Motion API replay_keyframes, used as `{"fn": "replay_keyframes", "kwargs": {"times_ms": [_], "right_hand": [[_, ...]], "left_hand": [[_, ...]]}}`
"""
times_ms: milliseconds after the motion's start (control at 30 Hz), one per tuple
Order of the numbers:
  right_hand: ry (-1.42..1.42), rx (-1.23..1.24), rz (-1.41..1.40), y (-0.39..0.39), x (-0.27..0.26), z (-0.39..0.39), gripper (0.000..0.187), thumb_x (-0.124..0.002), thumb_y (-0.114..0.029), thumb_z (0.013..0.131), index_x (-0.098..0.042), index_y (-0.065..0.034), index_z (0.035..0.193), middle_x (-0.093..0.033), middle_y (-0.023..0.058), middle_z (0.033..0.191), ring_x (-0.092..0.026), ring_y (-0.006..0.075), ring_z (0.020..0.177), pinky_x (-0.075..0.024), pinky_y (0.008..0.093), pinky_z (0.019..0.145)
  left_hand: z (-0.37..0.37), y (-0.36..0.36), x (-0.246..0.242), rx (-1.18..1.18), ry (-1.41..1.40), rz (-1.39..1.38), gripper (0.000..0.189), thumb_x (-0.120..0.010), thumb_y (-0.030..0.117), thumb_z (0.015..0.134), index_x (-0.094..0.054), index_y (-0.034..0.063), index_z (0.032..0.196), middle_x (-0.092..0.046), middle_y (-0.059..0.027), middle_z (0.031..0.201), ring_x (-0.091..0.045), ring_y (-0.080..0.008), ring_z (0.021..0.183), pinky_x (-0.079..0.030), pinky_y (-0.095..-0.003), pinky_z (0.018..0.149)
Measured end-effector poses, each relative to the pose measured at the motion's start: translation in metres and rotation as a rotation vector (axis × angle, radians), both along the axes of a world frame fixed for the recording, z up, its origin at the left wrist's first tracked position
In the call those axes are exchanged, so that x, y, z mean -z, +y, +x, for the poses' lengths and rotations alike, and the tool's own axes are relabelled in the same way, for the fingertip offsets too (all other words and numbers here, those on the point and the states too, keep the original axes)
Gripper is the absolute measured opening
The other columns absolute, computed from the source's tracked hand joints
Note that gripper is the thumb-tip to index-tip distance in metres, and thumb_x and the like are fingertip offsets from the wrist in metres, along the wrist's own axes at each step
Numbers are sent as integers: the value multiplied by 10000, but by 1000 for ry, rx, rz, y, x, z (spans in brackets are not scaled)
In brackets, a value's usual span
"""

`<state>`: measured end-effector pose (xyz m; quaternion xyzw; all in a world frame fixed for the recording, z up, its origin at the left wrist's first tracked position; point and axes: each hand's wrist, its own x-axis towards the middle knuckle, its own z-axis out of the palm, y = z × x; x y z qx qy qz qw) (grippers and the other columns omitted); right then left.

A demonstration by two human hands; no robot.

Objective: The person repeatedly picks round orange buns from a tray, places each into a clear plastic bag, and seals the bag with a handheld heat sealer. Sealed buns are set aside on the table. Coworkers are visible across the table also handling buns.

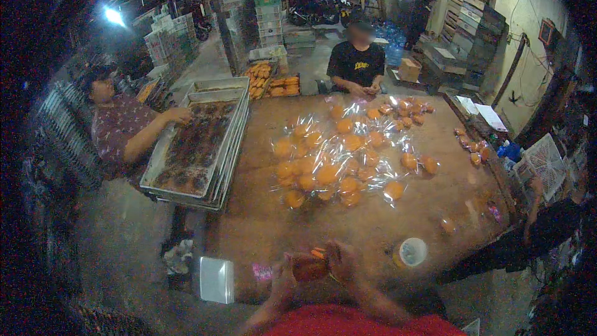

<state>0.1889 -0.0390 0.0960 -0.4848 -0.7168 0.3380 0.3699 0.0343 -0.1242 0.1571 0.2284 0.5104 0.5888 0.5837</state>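
At the table's near edge, my left hand and my right hand face each other, each gripping one side of a small brownish packet. A short bright orange piece shows at the packet's top, beside my right fingers. Dim light and blur hide what the packet holds. A pink printed label lies just left of my left hand, with a stack of clear plastic bags farther left. Beyond my hands spreads a heap of round orange buns in clear plastic wrap.
Stacked metal baking trays stand on the wooden table's left side, where a person reaches in. Another person sits opposite; a third is at the right edge. A white tub and a single bun lie to my right.
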Motion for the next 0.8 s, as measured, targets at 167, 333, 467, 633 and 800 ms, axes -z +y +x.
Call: {"fn": "replay_keyframes", "kwargs": {"times_ms": [167, 333, 467, 633, 800], "right_hand": [[209, 16, 139, -12, -18, -13, 364, -532, -290, 1045, -637, -18, 827, -614, 164, 710, -601, 263, 639, -460, 413, 587], [105, 75, 38, -16, -16, -17, 383, -547, -335, 1038, -660, -14, 863, -639, 142, 726, -614, 198, 648, -484, 371, 608], [362, -36, -334, -19, -28, -18, 378, -592, -366, 1015, -697, -9, 947, -693, 102, 790, -652, 187, 713, -522, 329, 684], [316, -152, -115, -25, -48, -31, 285, -589, -285, 1016, -671, -36, 904, -646, 66, 705, -616, 213, 659, -487, 358, 608], [56, 11, -49, -33, -58, -28, 292, -658, -245, 980, -698, -17, 1158, -743, 148, 1008, -699, 217, 925, -554, 356, 809]], "left_hand": [[-11, 0, 15, 23, 181, 85, 634, -322, 468, 1085, -708, -34, 1047, -731, -154, 1023, -702, -266, 967, -555, -403, 920], [-20, 0, 38, -8, 213, 191, 608, -362, 465, 1078, -716, -26, 1013, -738, -142, 1002, -711, -255, 927, -569, -389, 874], [-29, -11, 33, -45, -5, -153, 567, -387, 454, 1073, -725, 5, 994, -742, -133, 988, -712, -237, 895, -575, -373, 829], [-38, -6, 31, 192, -47, -82, 548, -416, 472, 1062, -731, 30, 992, -746, -121, 966, -714, -241, 831, -585, -380, 781], [-30, -1, 35, 86, 143, -67, 584, -414, 479, 1061, -715, -14, 972, -741, -140, 928, -725, -255, 790, -597, -396, 756]]}}
